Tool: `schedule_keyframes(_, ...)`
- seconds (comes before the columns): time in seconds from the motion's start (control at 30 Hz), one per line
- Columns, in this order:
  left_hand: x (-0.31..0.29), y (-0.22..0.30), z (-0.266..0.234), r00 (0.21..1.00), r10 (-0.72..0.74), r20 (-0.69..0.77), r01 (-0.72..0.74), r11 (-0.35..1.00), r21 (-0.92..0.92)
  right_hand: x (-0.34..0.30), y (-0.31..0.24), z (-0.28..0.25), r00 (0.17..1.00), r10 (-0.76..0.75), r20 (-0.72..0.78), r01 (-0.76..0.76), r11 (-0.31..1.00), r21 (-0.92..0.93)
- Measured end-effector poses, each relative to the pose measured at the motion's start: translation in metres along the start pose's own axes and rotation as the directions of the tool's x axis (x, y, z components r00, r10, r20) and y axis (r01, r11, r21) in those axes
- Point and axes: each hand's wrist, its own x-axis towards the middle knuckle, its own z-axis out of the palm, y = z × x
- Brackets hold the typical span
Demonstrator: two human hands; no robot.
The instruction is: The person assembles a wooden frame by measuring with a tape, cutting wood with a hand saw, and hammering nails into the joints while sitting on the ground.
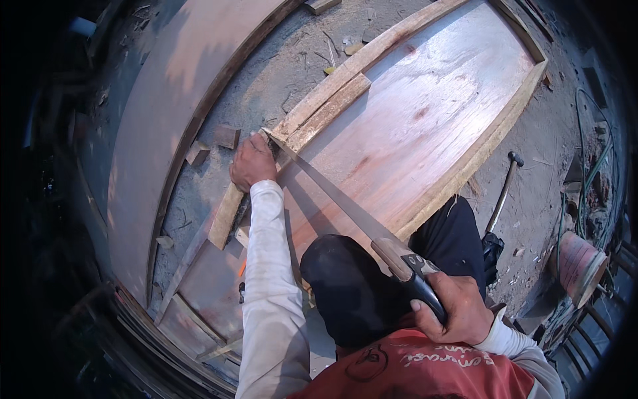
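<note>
Below the handsaw (365, 226), white lettering (435, 358) marks the red shirt (458, 384).

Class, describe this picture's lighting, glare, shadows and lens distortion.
Head view: whitish glare on the framed, reddish-brown plywood panel; dappled shade across the long, pale-brown curved board; fisheye bending likely exaggerates the curved edges; far left margin mostly too dark to read.

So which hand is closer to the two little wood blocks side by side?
The left hand, resting on a wood strip just beside the blocks. The right hand is farther, toward the lower right, gripping the saw's handle.
</note>
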Motion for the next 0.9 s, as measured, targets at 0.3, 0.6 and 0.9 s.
schedule_keyframes(0.3,0.005,-0.004,0.005,0.990,-0.104,0.097,0.106,0.994,-0.016,0.081,0.018,0.060,0.994,0.042,0.099,-0.031,0.993,-0.110)
schedule_keyframes(0.6,0.001,0.023,-0.001,0.994,-0.041,0.102,0.044,0.999,-0.031,0.140,0.044,0.083,0.997,-0.067,-0.045,0.060,0.988,-0.143)
schedule_keyframes(0.9,-0.011,0.013,0.003,0.996,-0.007,0.091,0.003,0.999,0.038,-0.001,0.059,0.027,0.996,-0.032,0.081,0.037,0.997,-0.064)
